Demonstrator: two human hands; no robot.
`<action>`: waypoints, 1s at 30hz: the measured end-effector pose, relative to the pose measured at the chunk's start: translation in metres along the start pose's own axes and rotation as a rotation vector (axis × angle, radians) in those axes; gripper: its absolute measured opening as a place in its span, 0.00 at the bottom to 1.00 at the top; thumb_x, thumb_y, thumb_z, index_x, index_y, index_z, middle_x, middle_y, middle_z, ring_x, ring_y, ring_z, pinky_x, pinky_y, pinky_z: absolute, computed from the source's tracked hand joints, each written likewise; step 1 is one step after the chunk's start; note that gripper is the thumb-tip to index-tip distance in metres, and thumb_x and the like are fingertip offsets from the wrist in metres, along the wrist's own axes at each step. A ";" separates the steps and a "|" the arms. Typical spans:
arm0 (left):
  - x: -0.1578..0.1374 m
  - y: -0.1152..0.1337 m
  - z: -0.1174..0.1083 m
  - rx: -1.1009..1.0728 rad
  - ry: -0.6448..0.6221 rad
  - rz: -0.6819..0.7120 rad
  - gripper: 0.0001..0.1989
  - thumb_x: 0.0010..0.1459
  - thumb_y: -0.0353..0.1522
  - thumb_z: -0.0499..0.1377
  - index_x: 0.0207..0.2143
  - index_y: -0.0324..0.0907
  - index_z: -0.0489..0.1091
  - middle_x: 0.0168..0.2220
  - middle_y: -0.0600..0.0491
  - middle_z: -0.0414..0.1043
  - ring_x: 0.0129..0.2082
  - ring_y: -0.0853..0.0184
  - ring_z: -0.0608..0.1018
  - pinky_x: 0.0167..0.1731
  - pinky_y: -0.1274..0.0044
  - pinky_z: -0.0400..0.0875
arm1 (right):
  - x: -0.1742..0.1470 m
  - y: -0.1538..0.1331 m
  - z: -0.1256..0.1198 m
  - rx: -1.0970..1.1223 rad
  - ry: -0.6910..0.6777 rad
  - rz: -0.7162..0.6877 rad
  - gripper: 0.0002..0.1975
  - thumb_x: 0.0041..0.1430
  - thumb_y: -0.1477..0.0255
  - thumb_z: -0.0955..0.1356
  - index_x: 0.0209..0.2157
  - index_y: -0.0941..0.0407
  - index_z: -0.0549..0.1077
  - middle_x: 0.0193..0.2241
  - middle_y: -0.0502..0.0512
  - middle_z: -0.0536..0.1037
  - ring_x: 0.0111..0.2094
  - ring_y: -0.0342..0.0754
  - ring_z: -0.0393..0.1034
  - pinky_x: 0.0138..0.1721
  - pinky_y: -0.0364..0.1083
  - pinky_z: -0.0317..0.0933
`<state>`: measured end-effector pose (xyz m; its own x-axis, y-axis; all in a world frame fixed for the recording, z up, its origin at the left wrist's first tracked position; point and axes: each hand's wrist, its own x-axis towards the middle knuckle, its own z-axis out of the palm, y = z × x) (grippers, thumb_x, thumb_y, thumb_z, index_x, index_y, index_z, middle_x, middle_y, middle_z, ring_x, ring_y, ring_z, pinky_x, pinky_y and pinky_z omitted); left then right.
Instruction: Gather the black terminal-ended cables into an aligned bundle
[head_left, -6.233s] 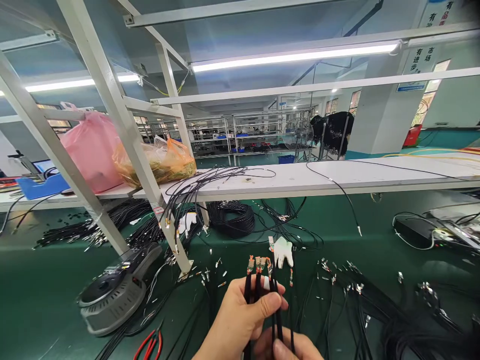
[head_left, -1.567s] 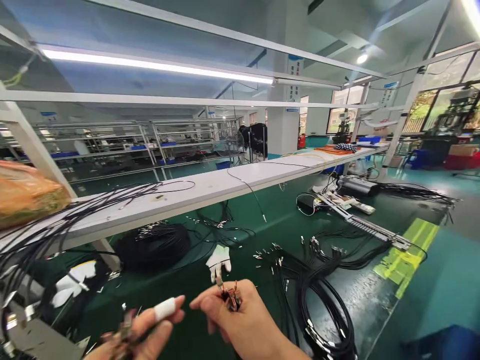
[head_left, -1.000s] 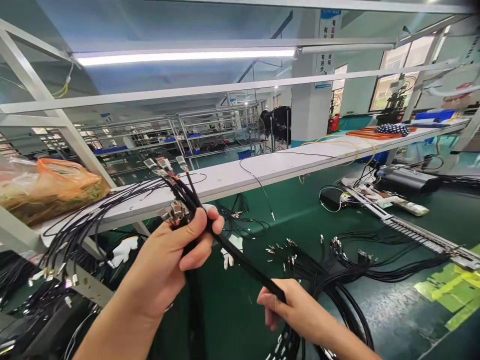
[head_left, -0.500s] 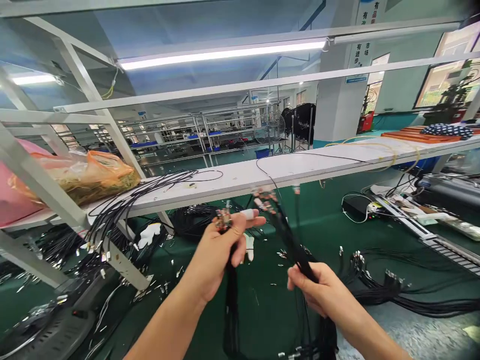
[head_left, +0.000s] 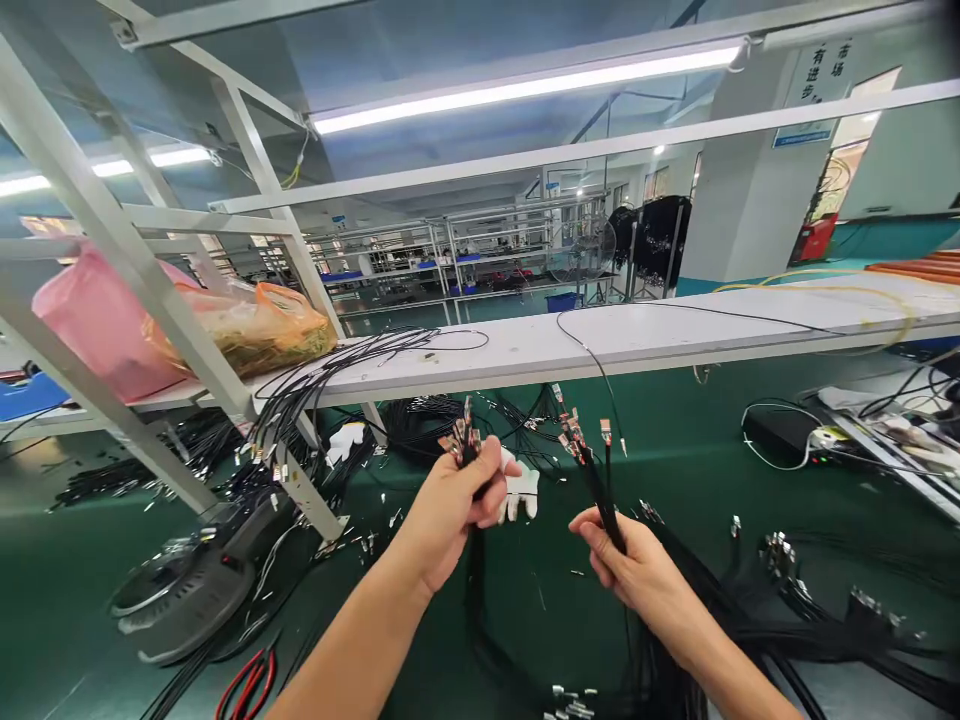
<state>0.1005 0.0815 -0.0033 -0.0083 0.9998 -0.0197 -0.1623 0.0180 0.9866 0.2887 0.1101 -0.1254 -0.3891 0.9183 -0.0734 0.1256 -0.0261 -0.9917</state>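
Note:
My left hand (head_left: 466,500) is closed round a bundle of black cables (head_left: 480,590), whose small copper-coloured and metallic ends (head_left: 460,440) stick up above the fist. Further right, my right hand (head_left: 626,560) grips a second bundle of black cables (head_left: 600,490) that tilts up and left. Copper-coloured ends with bits of red (head_left: 573,435) fan out at its top, and one cable (head_left: 607,460) stands slightly apart. The two bundles do not touch. Below the hands, more cable ends with silver connectors (head_left: 571,703) lie on the green surface.
A white shelf (head_left: 525,350) crosses ahead, with loose black cables (head_left: 352,360) and an orange plastic bag (head_left: 289,320) on it. White gloves (head_left: 519,492) lie behind my hands. A grey device (head_left: 187,590) sits left; bundled cables with connectors (head_left: 780,555) lie right.
The view has turned left. My right hand's bundle, blurred before, is now steadier with its ends lower and spread. My left hand's fingers have curled in round its bundle.

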 end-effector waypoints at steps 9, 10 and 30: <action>0.025 0.012 0.062 -0.215 -0.134 -0.016 0.22 0.53 0.48 0.64 0.26 0.36 0.70 0.15 0.64 0.53 0.15 0.80 0.49 0.17 0.82 0.47 | -0.012 -0.020 0.024 -0.172 -0.400 0.000 0.44 0.20 0.65 0.82 0.47 0.55 0.72 0.34 0.50 0.72 0.36 0.52 0.65 0.36 0.46 0.61; 0.029 0.007 0.070 -0.226 -0.146 -0.012 0.22 0.52 0.48 0.64 0.26 0.35 0.70 0.15 0.64 0.52 0.15 0.80 0.50 0.17 0.82 0.48 | -0.014 -0.027 0.027 -0.142 -0.374 0.018 0.38 0.26 0.63 0.82 0.44 0.56 0.73 0.32 0.50 0.72 0.35 0.51 0.64 0.35 0.46 0.61; -0.014 -0.133 0.047 0.129 -0.541 -0.361 0.25 0.50 0.51 0.63 0.41 0.41 0.76 0.19 0.54 0.72 0.15 0.70 0.68 0.22 0.76 0.64 | -0.013 -0.075 -0.054 0.524 0.031 0.160 0.29 0.56 0.44 0.63 0.31 0.58 0.76 0.14 0.41 0.58 0.12 0.33 0.38 0.14 0.39 0.33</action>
<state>0.1690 0.0651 -0.1262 0.5268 0.7948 -0.3014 0.0577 0.3204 0.9455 0.3333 0.1216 -0.0442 -0.3741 0.8978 -0.2324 -0.2932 -0.3522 -0.8888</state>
